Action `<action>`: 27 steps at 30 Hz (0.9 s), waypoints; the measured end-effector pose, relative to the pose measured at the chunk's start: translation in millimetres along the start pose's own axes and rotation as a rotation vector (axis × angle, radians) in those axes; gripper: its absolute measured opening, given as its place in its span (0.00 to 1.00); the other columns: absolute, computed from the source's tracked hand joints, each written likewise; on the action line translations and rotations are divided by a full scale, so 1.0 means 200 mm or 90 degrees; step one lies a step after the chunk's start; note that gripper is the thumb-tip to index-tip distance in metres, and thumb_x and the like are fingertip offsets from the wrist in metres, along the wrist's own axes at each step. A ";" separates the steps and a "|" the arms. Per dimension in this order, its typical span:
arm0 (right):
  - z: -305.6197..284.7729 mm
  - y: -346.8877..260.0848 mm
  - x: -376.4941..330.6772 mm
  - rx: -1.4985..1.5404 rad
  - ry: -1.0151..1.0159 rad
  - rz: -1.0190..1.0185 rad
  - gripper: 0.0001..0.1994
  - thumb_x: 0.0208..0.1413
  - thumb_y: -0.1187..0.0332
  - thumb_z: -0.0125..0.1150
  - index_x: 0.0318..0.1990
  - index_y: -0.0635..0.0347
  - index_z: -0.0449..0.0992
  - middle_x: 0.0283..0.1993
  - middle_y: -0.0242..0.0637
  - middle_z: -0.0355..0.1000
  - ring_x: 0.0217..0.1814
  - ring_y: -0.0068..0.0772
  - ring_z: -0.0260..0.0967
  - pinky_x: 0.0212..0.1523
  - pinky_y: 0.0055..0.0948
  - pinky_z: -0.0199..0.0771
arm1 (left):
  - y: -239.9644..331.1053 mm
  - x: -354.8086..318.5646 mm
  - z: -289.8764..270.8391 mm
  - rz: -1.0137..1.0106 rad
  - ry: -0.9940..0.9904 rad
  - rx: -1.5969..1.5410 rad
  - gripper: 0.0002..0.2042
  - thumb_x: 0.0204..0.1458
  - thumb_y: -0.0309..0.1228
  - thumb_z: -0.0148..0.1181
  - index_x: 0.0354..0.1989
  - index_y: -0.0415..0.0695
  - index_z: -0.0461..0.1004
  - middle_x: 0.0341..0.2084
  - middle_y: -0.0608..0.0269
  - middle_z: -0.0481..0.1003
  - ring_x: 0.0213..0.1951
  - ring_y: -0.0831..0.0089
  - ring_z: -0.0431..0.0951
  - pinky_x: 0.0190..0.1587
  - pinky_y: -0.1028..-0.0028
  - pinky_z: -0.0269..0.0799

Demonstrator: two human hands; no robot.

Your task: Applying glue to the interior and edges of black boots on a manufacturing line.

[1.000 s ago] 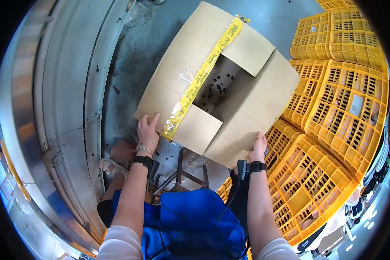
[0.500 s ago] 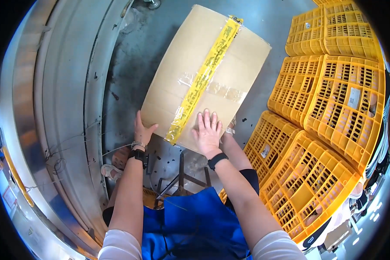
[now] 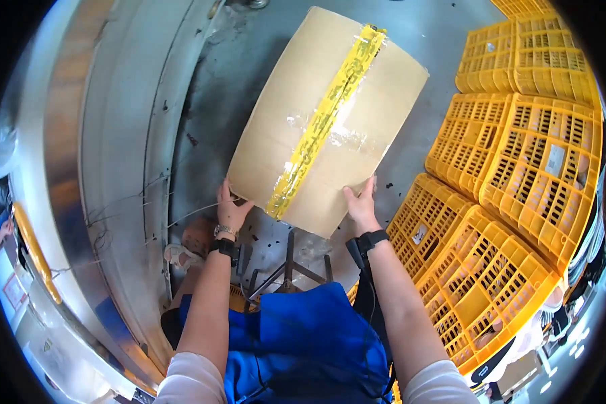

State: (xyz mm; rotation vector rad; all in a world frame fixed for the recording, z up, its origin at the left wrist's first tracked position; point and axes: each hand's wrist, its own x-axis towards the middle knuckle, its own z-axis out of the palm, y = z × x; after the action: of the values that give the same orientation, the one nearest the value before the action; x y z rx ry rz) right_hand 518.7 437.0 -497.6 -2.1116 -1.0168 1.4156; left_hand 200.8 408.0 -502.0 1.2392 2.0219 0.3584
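Cardboard box (image 3: pixel 299 101) straight ahead of the person, seen from above, its long axis running from the near end, between the hands, away and slanting to the right. One narrow end faces the person; the other points toward the upper right. The broad face turned to the camera is closed, smooth, tan and rectangular. One strip of yellow tape (image 3: pixel 320 124), dark-marked and glossy, runs the full length of that face, with shiny clear tape (image 3: pixel 347 138) crossing near its middle.

Two bare hands are at the near end. The left hand (image 3: pixel 234 212) is at the near left corner, the right hand (image 3: pixel 362 205) at the right long edge; each has its thumb spread apart from its fingers. Parts of the fingers are hidden, so I cannot tell how firmly they pinch the cardboard. Two black wristbands (image 3: pixel 372 240) circle the wrists, one on each, and one bracelet (image 3: pixel 225 231) sits on the left.

To the right, slotted yellow plastic crates (image 3: pixel 545 158) stand stacked, three tiers showing well and a sliver of a fourth. Small black scraps (image 3: pixel 388 185) dot the grey floor (image 3: pixel 441 50). A smooth blue apron (image 3: pixel 303 323) covers the person's lap.
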 end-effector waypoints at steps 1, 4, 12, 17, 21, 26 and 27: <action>-0.04 0.17 0.05 0.031 0.046 -0.094 0.43 0.48 0.68 0.55 0.64 0.62 0.30 0.58 0.56 0.56 0.60 0.44 0.56 0.56 0.32 0.57 | 0.04 -0.04 0.08 -0.034 -0.027 -0.063 0.42 0.33 0.28 0.68 0.60 0.42 0.50 0.54 0.51 0.57 0.49 0.60 0.67 0.49 0.68 0.67; 0.07 0.09 0.05 -0.111 -0.014 -0.019 0.44 0.47 0.62 0.55 0.64 0.58 0.30 0.48 0.59 0.66 0.50 0.53 0.65 0.50 0.36 0.63 | -0.10 -0.15 -0.01 -0.114 -0.010 -0.053 0.42 0.33 0.25 0.67 0.60 0.44 0.50 0.54 0.51 0.57 0.48 0.60 0.68 0.48 0.67 0.69; 0.09 -0.21 -0.05 -0.189 -0.233 0.051 0.34 0.45 0.59 0.57 0.59 0.60 0.54 0.30 0.47 0.72 0.36 0.44 0.71 0.39 0.36 0.70 | -0.17 -0.46 -0.23 -0.195 0.114 0.002 0.38 0.38 0.33 0.64 0.59 0.40 0.51 0.54 0.50 0.59 0.49 0.62 0.66 0.50 0.70 0.63; -0.39 0.14 -0.29 -0.536 -0.297 -0.204 0.17 0.40 0.61 0.56 0.33 0.68 0.73 0.33 0.57 0.71 0.38 0.53 0.69 0.40 0.39 0.70 | 0.42 -1.01 -0.33 0.063 -0.372 -0.022 0.29 0.41 0.35 0.61 0.54 0.41 0.61 0.46 0.47 0.69 0.48 0.57 0.69 0.51 0.68 0.64; -0.60 -0.15 -0.89 -0.571 -0.305 -0.192 0.18 0.42 0.64 0.55 0.41 0.62 0.73 0.38 0.52 0.71 0.43 0.49 0.68 0.47 0.37 0.67 | 0.64 -1.50 -0.81 0.267 -0.422 -0.088 0.27 0.44 0.36 0.59 0.54 0.39 0.61 0.45 0.48 0.69 0.47 0.57 0.70 0.49 0.67 0.65; -0.86 -0.08 -1.39 -0.791 -0.361 -0.174 0.19 0.49 0.59 0.51 0.45 0.62 0.72 0.45 0.49 0.70 0.48 0.48 0.67 0.49 0.36 0.66 | 0.64 -2.12 -1.36 0.453 -0.243 -0.130 0.27 0.45 0.33 0.59 0.55 0.40 0.60 0.45 0.48 0.69 0.47 0.58 0.71 0.49 0.69 0.65; -0.97 0.13 -1.37 -0.652 -0.415 -0.287 0.14 0.49 0.62 0.50 0.36 0.64 0.75 0.32 0.49 0.73 0.33 0.46 0.71 0.37 0.36 0.71 | 0.59 -2.19 -1.45 0.457 -0.238 -0.159 0.28 0.45 0.31 0.59 0.56 0.40 0.59 0.45 0.50 0.69 0.47 0.60 0.70 0.49 0.70 0.65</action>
State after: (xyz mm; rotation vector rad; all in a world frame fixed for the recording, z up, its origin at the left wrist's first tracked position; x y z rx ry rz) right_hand 644.6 226.7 -266.6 -1.7000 -2.7266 1.5180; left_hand 194.2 129.9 -42.0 1.6896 1.1342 0.6361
